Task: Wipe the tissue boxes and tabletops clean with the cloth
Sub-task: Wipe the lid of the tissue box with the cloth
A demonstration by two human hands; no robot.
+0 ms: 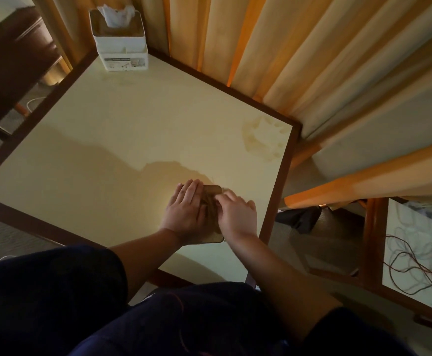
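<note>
Cloth [211, 214], brownish and folded flat, lies on the near right part of a pale yellow tabletop [122, 140] with a dark wooden rim. Both hands rest on top of it. The left hand [184, 209] lies palm down over the cloth's left half, fingers straight and close together, fingertips reaching toward its far edge. The right hand [238, 214] covers the right side, its fingers bent slightly and pressing down near the far right corner. Only a middle strip, the far corner and the near edge of the cloth show between and around the hands. Farther back, a faint stain [263, 138] marks the tabletop's right corner. At the far left corner stands a white tissue box [118, 39], with a white tissue [116, 14] sticking up from its top opening. Orange curtains [287, 47] hang behind.
</note>
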